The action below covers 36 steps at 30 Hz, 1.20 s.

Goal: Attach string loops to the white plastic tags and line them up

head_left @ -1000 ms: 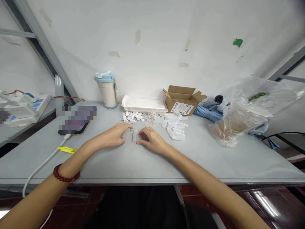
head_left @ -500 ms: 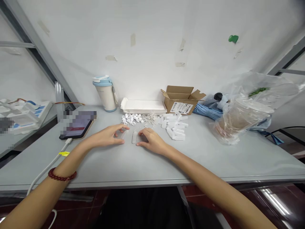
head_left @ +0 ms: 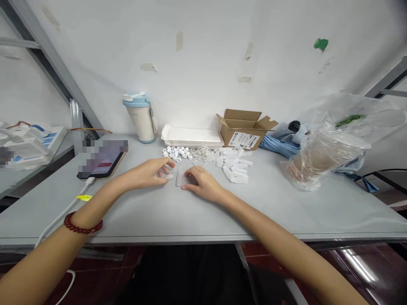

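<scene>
My left hand (head_left: 149,173) lies on the grey table (head_left: 190,216) with thumb and fingers closed on a small translucent plastic bottle (head_left: 169,175). Just to its right, my right hand (head_left: 202,184) rests with bent fingers closed on a second small bottle (head_left: 180,180) that lies on the table. Both hands nearly touch. Behind them are a pile of small white caps (head_left: 177,152), a tangle of thin white strings (head_left: 201,152) and a heap of several more small bottles (head_left: 234,167).
At the back stand a blue-lidded tumbler (head_left: 141,118), a flat white tray (head_left: 190,136) and an open cardboard box (head_left: 243,131). A phone (head_left: 101,163) with a white cable (head_left: 63,212) lies left. A crumpled plastic bag (head_left: 327,148) and blue cloth (head_left: 276,146) are right.
The view shifted slightly. My left hand's fingers have curled in and its bottle has turned; my right hand stays on the other bottle.
</scene>
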Each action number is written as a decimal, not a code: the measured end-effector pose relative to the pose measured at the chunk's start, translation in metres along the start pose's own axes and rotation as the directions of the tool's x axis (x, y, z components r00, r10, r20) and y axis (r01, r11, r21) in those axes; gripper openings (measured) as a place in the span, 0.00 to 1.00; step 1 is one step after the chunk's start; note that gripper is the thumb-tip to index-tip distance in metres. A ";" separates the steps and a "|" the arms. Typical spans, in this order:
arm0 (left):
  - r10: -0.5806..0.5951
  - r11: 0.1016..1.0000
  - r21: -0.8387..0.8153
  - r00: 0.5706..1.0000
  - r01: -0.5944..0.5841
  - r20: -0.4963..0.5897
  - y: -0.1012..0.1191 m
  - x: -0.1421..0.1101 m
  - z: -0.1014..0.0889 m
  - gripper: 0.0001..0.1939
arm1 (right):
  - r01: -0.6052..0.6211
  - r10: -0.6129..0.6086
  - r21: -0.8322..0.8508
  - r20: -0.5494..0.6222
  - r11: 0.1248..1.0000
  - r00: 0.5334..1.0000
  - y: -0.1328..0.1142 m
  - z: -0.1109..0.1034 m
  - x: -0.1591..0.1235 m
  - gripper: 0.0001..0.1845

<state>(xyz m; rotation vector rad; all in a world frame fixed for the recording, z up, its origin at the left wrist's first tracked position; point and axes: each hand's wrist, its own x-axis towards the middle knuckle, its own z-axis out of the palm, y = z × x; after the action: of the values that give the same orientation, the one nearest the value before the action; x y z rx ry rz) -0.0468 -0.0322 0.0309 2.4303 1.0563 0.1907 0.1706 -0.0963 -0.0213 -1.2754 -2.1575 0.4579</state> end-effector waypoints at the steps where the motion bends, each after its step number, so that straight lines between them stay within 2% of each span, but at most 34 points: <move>1: 0.001 1.000 -0.001 1.000 -0.001 -0.008 0.001 0.000 0.001 0.25 | -0.004 0.004 0.002 0.003 1.000 1.000 0.000 0.000 0.000 0.17; 7: -0.048 0.998 0.027 0.994 0.050 -0.097 -0.002 -0.006 0.001 0.24 | 0.013 -0.013 0.006 -0.006 1.000 1.000 0.000 0.001 -0.001 0.16; 13: -0.072 0.996 0.050 0.990 0.078 -0.123 -0.003 -0.001 0.010 0.21 | 0.023 -0.023 -0.018 -0.015 1.000 1.000 0.000 0.004 0.000 0.17; 18: -0.156 0.977 0.091 0.934 0.194 -0.322 0.003 0.000 0.025 0.20 | 0.021 -0.021 -0.019 -0.001 1.000 1.000 -0.001 0.004 0.000 0.17; 21: -0.242 0.962 0.021 0.892 0.271 -0.382 0.001 -0.007 0.030 0.27 | 0.017 -0.017 -0.014 -0.014 1.000 1.000 -0.001 0.002 0.000 0.17; 23: -0.316 0.948 -0.089 0.881 0.305 -0.353 -0.003 -0.012 0.031 0.32 | 0.014 -0.014 -0.008 -0.013 1.000 1.000 -0.001 0.002 0.000 0.17; 26: -0.319 0.942 -0.190 0.910 0.275 -0.264 -0.009 -0.018 0.031 0.38 | 0.008 -0.008 -0.005 0.003 1.000 1.000 -0.001 0.002 0.001 0.17; 28: -0.270 0.955 -0.192 0.935 0.228 -0.232 -0.009 -0.019 0.029 0.41 | -0.003 0.003 0.002 0.008 1.000 1.000 -0.001 0.002 0.001 0.20; 32: -0.206 0.973 -0.132 0.969 0.188 -0.138 -0.004 -0.018 0.019 0.42 | -0.023 0.023 0.037 0.013 0.999 1.000 -0.001 0.002 0.002 0.32; 36: -0.181 0.978 -0.114 0.981 0.172 -0.072 -0.005 -0.015 0.010 0.39 | 0.001 -0.001 0.012 0.018 1.000 1.000 -0.001 0.003 0.004 0.32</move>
<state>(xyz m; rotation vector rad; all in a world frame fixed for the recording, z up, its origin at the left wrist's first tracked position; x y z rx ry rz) -0.0574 -0.0435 0.0201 2.2360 1.2589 0.2822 0.1668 -0.0937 -0.0216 -1.2680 -2.1668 0.4832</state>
